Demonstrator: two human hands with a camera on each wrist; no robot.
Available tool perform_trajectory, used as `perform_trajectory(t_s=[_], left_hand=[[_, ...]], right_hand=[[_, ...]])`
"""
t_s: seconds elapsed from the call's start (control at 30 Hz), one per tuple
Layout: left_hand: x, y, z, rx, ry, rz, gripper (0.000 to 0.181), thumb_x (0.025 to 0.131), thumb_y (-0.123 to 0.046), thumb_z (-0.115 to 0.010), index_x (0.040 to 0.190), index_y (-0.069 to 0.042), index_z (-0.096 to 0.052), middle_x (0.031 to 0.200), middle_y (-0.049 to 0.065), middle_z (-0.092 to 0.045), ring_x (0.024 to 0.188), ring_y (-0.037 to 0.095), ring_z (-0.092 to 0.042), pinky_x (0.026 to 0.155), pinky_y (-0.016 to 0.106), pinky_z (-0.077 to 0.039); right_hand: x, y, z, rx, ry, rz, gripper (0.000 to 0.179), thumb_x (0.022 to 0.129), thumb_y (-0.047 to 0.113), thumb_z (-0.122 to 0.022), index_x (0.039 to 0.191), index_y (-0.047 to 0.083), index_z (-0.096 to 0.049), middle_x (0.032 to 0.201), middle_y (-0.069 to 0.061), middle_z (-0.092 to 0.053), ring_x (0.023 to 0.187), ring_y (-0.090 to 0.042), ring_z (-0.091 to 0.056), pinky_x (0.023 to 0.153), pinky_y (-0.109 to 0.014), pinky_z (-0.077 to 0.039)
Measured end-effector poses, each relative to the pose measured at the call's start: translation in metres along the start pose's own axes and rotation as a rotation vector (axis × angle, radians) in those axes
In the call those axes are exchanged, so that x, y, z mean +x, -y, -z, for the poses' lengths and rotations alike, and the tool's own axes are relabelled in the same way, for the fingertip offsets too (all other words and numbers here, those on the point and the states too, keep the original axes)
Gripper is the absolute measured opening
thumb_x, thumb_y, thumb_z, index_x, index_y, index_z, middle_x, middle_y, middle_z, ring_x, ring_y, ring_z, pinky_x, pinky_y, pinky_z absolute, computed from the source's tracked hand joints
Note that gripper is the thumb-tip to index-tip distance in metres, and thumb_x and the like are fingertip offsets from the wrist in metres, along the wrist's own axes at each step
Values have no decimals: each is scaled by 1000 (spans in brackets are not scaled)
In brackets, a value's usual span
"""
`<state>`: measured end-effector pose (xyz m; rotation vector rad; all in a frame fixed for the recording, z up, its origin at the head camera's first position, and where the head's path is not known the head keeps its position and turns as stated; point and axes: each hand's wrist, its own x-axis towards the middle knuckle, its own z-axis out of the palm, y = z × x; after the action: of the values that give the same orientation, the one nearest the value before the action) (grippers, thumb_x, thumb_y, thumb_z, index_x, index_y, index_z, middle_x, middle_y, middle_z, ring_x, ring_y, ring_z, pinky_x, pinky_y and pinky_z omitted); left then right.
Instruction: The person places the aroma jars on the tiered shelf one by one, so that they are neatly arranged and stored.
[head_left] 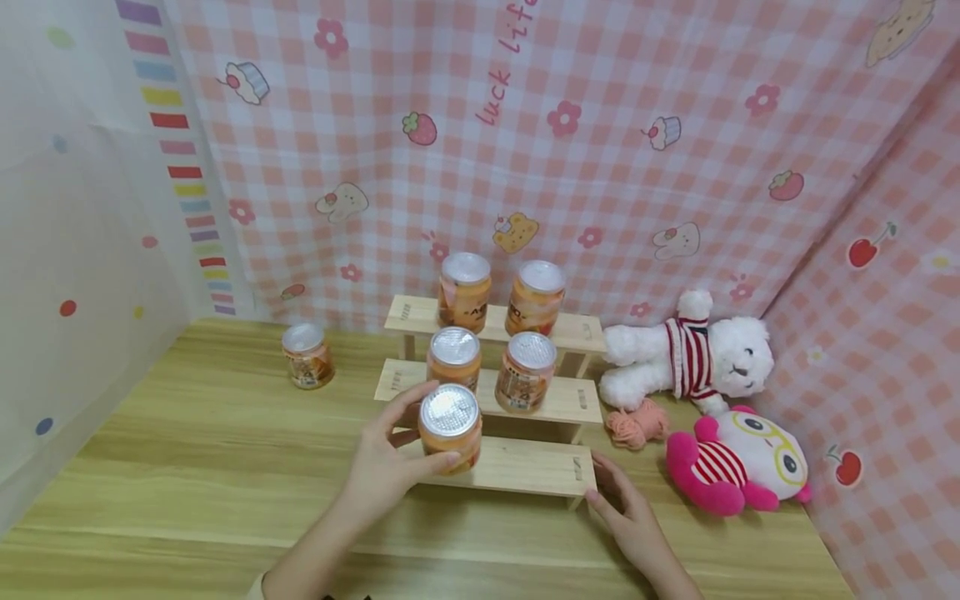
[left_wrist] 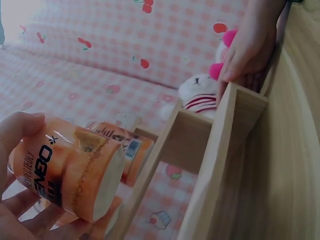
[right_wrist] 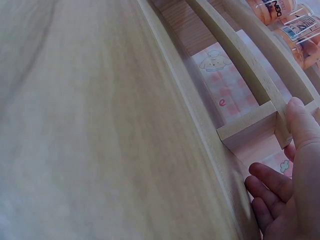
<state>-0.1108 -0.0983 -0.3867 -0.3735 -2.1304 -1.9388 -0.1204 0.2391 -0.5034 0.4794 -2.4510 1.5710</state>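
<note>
My left hand (head_left: 390, 458) grips an orange-labelled jar (head_left: 452, 429) with a silver lid, thumb on its near side and fingers around the other. In the left wrist view that jar (left_wrist: 70, 170) is tilted, its pale base clear of the boards. It overlaps the lowest step of a three-tier wooden display stand (head_left: 525, 467) in the head view. At the right end of this step, my right hand (head_left: 626, 517) holds the board's end between thumb and fingers. Two similar jars (head_left: 527, 375) stand on the middle step, and two more jars (head_left: 536, 300) on the top step.
Another jar (head_left: 308, 358) stands on the wooden table (head_left: 225, 467), left of the stand. To the right lie a white plush bear (head_left: 690, 358), a pink yarn bundle (head_left: 637, 423) and a pink-and-white plush toy (head_left: 738, 462). Checked cloth (head_left: 570, 183) hangs behind.
</note>
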Motion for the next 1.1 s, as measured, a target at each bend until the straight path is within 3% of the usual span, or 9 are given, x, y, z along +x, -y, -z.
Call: perform_trajectory(t_s=[0.3, 0.6, 0.83, 1.1], left_hand=[[9, 10, -26, -47, 72, 56, 76, 61, -10, -91, 129, -21, -59, 122, 0, -60, 108, 22, -56, 88, 42, -50], [12, 25, -48, -59, 136, 82, 75, 62, -13, -91, 129, -18, -59, 124, -2, -59, 110, 19, -54, 88, 39, -50], [12, 34, -60, -87, 169, 46, 74, 63, -13, -91, 129, -20, -58, 125, -2, -57, 112, 19, -53, 86, 36, -52], [13, 45, -70, -94, 170, 35, 74, 63, -9, -90, 130, -14, -58, 130, 3, -55, 110, 22, -55, 83, 37, -53]], right_hand=[[1, 0, 0, 17, 8, -8, 48, 91, 0, -61, 138, 3, -48, 125, -21, -59, 112, -15, -56, 93, -19, -41], [0, 1, 1, 6, 11, -26, 49, 92, 1, -61, 138, 4, -47, 126, -20, -58, 113, -16, -55, 92, -20, -43], [-1, 0, 0, 1, 5, -30, 49, 92, 1, -61, 138, 4, -48, 126, -19, -58, 112, -16, -55, 93, -21, -43], [0, -1, 0, 17, 9, -13, 48, 92, 0, -60, 138, 3, -47, 125, -21, -58, 112, -13, -55, 92, -17, -41]])
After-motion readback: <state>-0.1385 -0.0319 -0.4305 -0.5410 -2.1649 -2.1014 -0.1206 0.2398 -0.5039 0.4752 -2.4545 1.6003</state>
